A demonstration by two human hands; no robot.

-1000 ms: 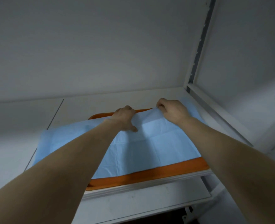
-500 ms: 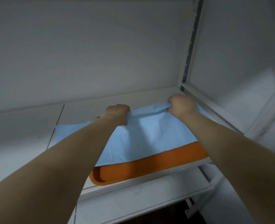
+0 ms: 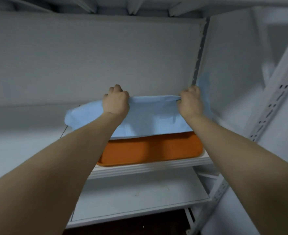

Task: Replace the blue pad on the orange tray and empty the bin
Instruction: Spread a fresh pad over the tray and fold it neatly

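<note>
The blue pad (image 3: 150, 116) is raised over the back of the orange tray (image 3: 150, 150), its lower edge seemingly touching it. The left grip (image 3: 116, 102) and right grip (image 3: 189, 102) each clench the pad's top edge. The tray sits on a white shelf (image 3: 148, 168).

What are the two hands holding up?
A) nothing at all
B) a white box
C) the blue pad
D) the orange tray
C: the left hand and the right hand each grip the top edge of the blue pad, which is raised above the orange tray; the near part of the tray is bare.
</note>
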